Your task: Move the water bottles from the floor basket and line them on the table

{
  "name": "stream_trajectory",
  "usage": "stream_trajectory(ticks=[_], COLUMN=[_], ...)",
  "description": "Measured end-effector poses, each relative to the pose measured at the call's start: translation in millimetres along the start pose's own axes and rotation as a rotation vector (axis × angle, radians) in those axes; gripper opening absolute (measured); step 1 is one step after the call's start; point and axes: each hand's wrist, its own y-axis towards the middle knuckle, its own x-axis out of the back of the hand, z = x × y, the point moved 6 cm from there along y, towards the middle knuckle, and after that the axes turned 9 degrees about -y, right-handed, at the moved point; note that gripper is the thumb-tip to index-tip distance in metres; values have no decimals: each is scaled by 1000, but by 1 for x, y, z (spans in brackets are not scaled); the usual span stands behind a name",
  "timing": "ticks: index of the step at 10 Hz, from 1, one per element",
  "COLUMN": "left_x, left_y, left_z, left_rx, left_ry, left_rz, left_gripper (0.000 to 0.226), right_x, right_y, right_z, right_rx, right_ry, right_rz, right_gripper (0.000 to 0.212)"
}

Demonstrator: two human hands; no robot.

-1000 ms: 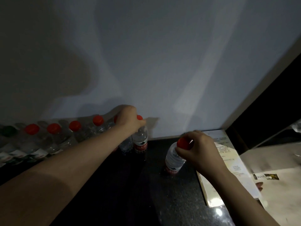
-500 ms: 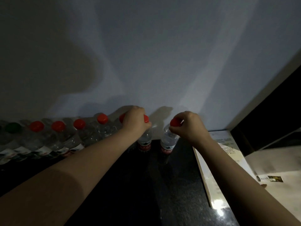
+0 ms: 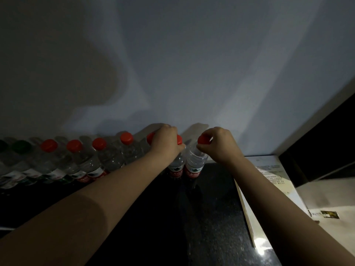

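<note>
Dark table (image 3: 211,217) — clear red-capped bottles (image 3: 113,160) lined up; left hand (image 3: 166,144), right hand (image 3: 221,145) each clamp one.

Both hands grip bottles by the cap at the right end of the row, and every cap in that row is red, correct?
Not quite: the head view shows dark green caps at the row's far left. The left hand and right hand do grip red-capped bottles at the right end.

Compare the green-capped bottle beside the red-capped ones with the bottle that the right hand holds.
The green-capped bottle stands untouched far to the left; the held bottle is the rightmost, its red cap pinched by the right hand. Both are clear and stand on the dark table.
</note>
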Motion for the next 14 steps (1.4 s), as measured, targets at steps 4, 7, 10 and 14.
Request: stream_trajectory(ticks=[4,7,10,14], left_x=[-1,-3,-3,14], left_y=[1,2,0,-45], left_z=[1,3,4,8], left_rx=[18,28,30,-32], left_ry=[-2,-8,-22,-233], left_rz=[20,22,-4,-45], left_gripper=[37,38,42,35], right_x=[-4,-6,-6,24], right_y=[6,3,-8,-63], right_z=[10,9,3,3], right_rx=[-8,-12,-93,-78], right_ry=[-42,-38,-16,-139], right_rz=[14,11,45,131], right_gripper=[24,25,53,38])
